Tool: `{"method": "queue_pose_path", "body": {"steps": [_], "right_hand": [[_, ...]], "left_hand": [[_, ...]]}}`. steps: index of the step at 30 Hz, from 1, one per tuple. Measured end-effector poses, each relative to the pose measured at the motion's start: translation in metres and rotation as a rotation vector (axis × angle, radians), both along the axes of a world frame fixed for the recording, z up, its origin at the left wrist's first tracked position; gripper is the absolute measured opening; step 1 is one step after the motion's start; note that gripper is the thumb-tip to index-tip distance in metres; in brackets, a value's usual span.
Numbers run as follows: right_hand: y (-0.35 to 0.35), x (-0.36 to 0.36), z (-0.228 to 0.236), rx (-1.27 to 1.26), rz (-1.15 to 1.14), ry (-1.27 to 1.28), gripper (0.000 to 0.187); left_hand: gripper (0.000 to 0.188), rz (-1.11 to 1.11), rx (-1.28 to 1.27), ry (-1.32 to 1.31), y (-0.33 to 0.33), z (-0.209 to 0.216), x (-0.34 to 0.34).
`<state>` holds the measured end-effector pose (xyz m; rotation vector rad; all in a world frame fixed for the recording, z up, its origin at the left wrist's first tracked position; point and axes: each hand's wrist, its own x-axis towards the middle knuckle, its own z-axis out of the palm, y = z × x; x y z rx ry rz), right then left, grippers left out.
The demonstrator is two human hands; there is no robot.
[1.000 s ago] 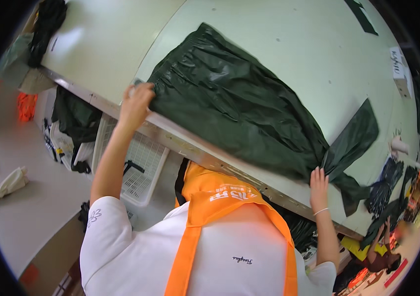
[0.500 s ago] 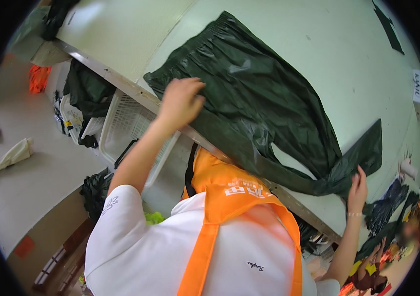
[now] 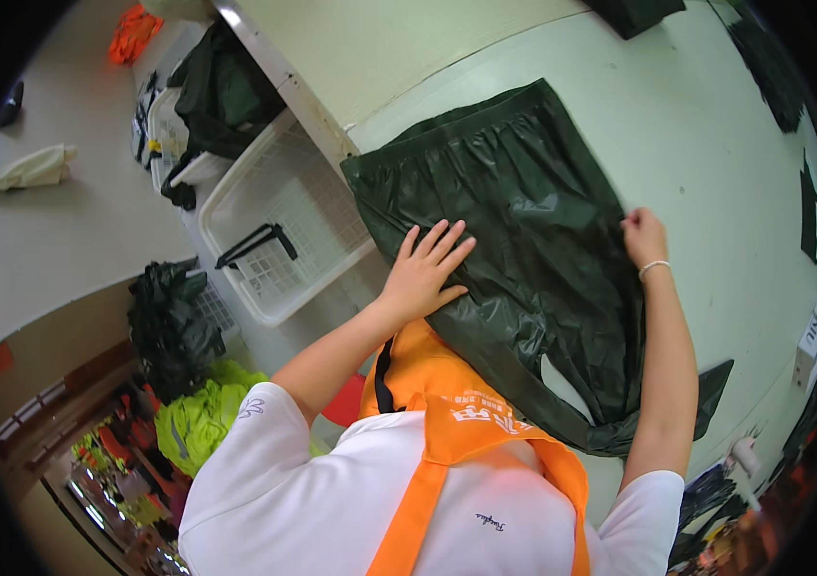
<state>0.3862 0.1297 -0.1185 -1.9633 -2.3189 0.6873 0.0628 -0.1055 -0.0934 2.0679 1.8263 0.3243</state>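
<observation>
A pair of dark green, shiny trousers (image 3: 490, 206) with a gathered elastic waistband lies spread on the pale table (image 3: 696, 163). The waistband faces the far side, and the leg ends fold over at the near right. My left hand (image 3: 432, 269) rests flat on the trousers' left side below the waistband, fingers spread. At the right edge of the trousers, my right hand (image 3: 645, 238) has its fingers closed on the fabric; the fingertips are partly hidden. My right forearm covers part of one leg.
Left of the table stands a white plastic basket (image 3: 307, 197) with a black strap (image 3: 255, 245) across it. Dark green fabric (image 3: 226, 91) hangs over another basket. Yellow-green garments (image 3: 202, 418) are piled lower left. A dark piece (image 3: 634, 12) lies at the table's far side.
My right hand has gone from the leg ends up to the trousers' right edge. My left hand has moved from beside the waistband down onto the fabric and flattened. The view has turned.
</observation>
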Motion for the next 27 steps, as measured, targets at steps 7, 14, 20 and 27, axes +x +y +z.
{"method": "queue_pose_path", "body": {"steps": [7,14,20,27], "right_hand": [[0.062,0.042,-0.001,0.375,-0.355,0.042,0.017],[-0.039,-0.011,0.036,0.24,-0.078,0.38,0.022],[-0.151,0.046,0.047,0.181,-0.162,-0.056,0.03],[-0.216,0.18,0.066,-0.159,-0.535,-0.539,0.023]], "left_hand": [[0.02,0.161,0.25,-0.015,-0.054,0.004,-0.068],[0.039,0.424,0.511,-0.18,0.008,0.019,-0.048],[0.061,-0.267,0.154,-0.234,0.061,0.021,0.075],[0.072,-0.34,0.134,0.039,0.096,-0.014,0.129]]}}
